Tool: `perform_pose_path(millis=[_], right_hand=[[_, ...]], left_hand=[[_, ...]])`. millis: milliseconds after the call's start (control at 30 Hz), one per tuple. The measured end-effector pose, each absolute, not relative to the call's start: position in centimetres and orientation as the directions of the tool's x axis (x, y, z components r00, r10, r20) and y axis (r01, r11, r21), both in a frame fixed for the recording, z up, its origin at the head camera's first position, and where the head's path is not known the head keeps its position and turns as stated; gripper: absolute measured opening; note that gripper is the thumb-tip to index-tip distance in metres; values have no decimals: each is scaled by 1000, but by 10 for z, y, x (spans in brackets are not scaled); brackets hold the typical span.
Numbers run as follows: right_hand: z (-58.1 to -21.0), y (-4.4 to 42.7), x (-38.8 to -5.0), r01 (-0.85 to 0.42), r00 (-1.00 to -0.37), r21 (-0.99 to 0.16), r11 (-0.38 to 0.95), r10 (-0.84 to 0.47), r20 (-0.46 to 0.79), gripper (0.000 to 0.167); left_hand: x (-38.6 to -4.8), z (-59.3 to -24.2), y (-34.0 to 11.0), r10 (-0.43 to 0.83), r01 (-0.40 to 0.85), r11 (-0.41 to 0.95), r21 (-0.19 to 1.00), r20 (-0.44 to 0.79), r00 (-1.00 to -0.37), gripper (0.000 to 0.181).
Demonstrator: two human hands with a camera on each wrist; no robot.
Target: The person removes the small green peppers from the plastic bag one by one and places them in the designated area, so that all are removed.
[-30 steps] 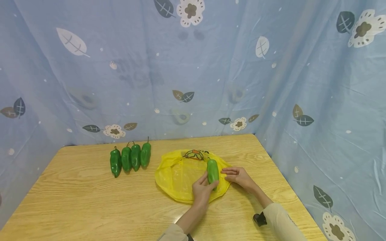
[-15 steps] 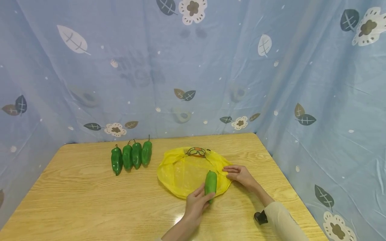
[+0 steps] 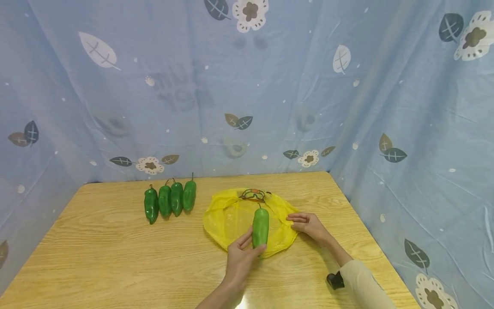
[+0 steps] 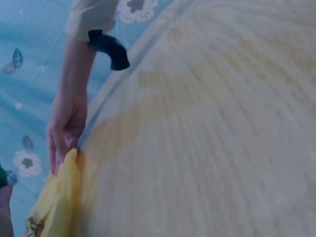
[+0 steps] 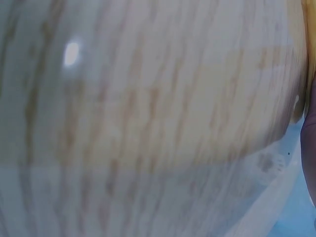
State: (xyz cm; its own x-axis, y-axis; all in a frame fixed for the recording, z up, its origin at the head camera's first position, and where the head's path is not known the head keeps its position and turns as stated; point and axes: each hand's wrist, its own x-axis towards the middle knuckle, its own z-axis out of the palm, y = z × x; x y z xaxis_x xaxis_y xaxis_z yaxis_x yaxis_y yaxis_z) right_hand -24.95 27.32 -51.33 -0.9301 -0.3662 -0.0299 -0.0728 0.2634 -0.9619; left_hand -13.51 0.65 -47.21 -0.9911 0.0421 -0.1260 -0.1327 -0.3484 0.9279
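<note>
Near the middle of the table in the head view, my left hand (image 3: 238, 259) grips a smooth green pepper (image 3: 260, 227), stem pointing away from me. The pepper is over the near part of a yellow plastic bag (image 3: 216, 221), which lies spread out with printed goggles at its far side. At the bag's right edge my right hand (image 3: 308, 225) pinches the plastic. The left wrist view shows that right hand (image 4: 64, 128) with the bag's edge (image 4: 66, 197) raised at its fingertips; only a sliver of pepper (image 4: 2, 177) appears there.
Several green peppers (image 3: 176, 199) lie side by side at the back left of the wooden table (image 3: 115, 257). Blue patterned curtains (image 3: 173, 107) close off the back and sides. A black device (image 3: 335, 280) sits at my right sleeve. Mostly tabletop (image 5: 148, 98) fills the right wrist view.
My left hand has drawn the pepper left and a little toward me, away from the right hand. The right hand stays at the bag's edge. The head view has shifted slightly.
</note>
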Motion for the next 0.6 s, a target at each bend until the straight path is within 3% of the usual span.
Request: perform_pose_path(millis=[233,600], right_hand=[[-514,272,-249,-82,-925,-964,251,-379,-20,46],[-511,270,-247,-85,-927,-964,251,-376,-16,44]], left_hand=[[-146,-466,-13,19,-45,-366,930,-41,-999,70],[-159,-458,-59,-55,109,-241,965,98,-994,68]])
